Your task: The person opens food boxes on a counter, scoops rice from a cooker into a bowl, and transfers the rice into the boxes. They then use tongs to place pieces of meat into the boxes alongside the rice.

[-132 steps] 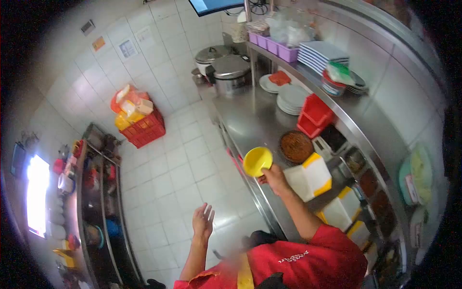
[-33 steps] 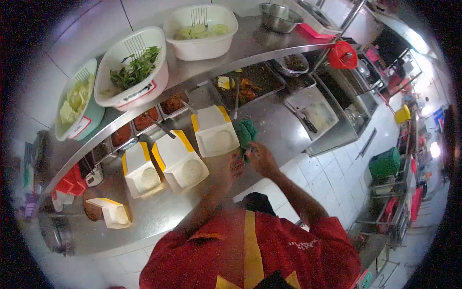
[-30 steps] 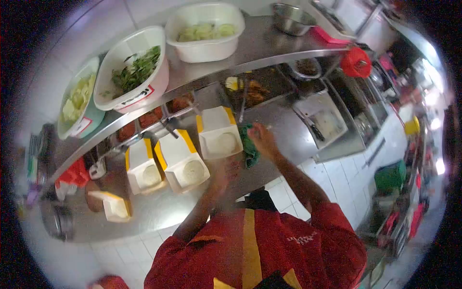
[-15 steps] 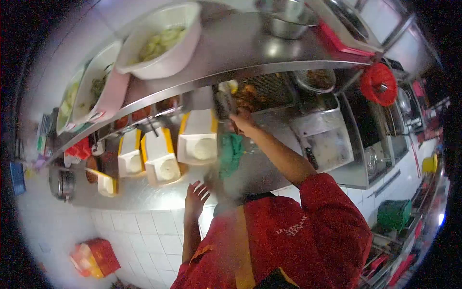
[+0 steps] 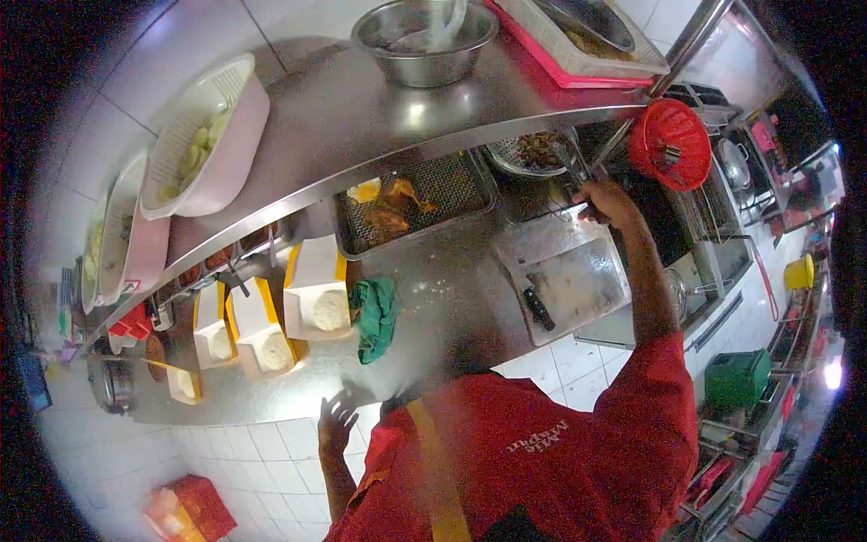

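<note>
My right hand [image 5: 610,200] is closed around metal tongs [image 5: 574,159], whose tips reach over a round bowl of dark brown food pieces [image 5: 540,149] below the shelf. Near the counter's front edge, my left hand [image 5: 338,420] hangs with spread fingers and holds nothing. A rack tray [image 5: 452,185] left of the bowl carries browned meat [image 5: 388,217] and a fried egg [image 5: 365,191]. Three open paper boxes with white rice [image 5: 328,311] stand left of a green cloth [image 5: 375,318]. A black-handled knife [image 5: 539,309] lies on a white board [image 5: 578,289].
On the upper shelf [image 5: 316,126] stand a steel bowl [image 5: 424,45], white baskets [image 5: 212,135] and a red-rimmed tray [image 5: 587,45]. A red basket [image 5: 670,144] hangs at the shelf's right end. A small box [image 5: 183,385] sits at the counter's left. A fryer is at the right.
My right hand moved right with the tongs, from the rack tray to the bowl of brown pieces. The view shifted right. My left hand stays low with fingers apart.
</note>
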`<state>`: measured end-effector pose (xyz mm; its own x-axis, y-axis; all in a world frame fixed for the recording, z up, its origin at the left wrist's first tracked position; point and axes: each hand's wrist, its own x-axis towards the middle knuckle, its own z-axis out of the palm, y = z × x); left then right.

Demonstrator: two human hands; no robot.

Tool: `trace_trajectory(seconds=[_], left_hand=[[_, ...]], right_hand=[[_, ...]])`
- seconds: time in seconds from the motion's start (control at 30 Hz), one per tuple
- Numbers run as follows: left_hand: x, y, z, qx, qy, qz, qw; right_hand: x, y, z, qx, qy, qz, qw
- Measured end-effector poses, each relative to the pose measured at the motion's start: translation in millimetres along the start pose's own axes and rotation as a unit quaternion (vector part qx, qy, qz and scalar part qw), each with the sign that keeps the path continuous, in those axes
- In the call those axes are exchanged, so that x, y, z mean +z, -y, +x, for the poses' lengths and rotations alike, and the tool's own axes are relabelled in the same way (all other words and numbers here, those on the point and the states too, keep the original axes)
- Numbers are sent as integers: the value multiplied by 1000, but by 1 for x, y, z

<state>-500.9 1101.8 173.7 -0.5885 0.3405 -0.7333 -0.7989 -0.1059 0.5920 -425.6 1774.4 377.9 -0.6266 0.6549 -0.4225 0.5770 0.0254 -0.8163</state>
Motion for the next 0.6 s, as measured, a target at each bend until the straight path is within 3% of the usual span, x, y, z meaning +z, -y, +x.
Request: trace_trajectory(seconds=[0.1,0.13,0.23,0.27,0.4,0.57,0.6], left_hand=[[0,-3,4,5,-1,-2,1000],[3,-5,2,11,-7,4,1000],[1,-4,-2,13,-30,11,999],[-2,-2,-3,12,-44,10,999],[0,-3,-15,3,-61,13,998],[-24,8,-23,8,-127,-24,992],[-27,8,-25,5,-129,-20,991]], right_hand=[[-21,-37,52,24,-10,36,999],[-34,-51,74,20,81,37,996],[-38,-94,131,-41,88,98,990],[-47,-115,170,-8,103,55,993],[-31,-70,149,38,53,49,997],[-38,-54,142,-22,150,63,986],[-33,-54,145,3,150,60,987]])
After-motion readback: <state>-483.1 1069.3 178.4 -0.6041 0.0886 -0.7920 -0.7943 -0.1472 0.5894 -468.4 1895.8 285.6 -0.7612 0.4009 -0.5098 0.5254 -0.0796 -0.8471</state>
